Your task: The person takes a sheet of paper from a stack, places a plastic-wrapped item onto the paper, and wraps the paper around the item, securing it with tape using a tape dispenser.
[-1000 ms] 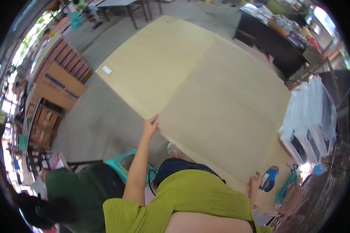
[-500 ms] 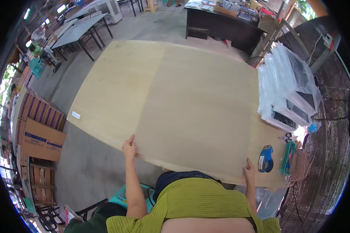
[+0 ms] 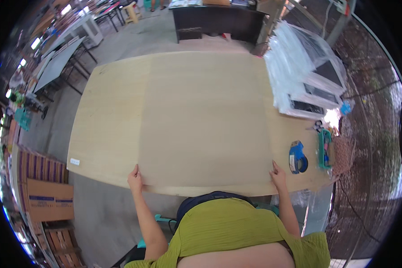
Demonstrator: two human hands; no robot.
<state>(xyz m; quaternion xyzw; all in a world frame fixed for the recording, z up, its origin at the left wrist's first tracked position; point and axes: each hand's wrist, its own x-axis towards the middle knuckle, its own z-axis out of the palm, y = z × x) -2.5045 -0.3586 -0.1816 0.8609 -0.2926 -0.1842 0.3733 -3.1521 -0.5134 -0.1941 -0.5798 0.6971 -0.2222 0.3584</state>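
A large, thin, flat grey-brown sheet (image 3: 205, 120) lies on a pale wooden-looking table (image 3: 107, 116). At the sheet's near left corner, my left hand (image 3: 135, 178) has thumb and fingers pinched on the edge. My right hand (image 3: 278, 175) pinches the near right corner in the same way. Between the hands, the near edge of the sheet runs almost parallel to the table's front edge. To the right of my right hand rests a blue tape dispenser (image 3: 299, 157).
Plastic-wrapped dark panels (image 3: 299, 76) are stacked at the far right. Scissors (image 3: 318, 125), a green basket (image 3: 324, 149) of small tools and a pink woven basket (image 3: 343, 155) sit on the right. A dark desk (image 3: 219, 24) stands beyond. Cardboard boxes (image 3: 49, 201) are at left.
The view has turned, so the table and sheet now look squarer to me. My hands remain at the sheet's near corners, and the right one appears farther forward.
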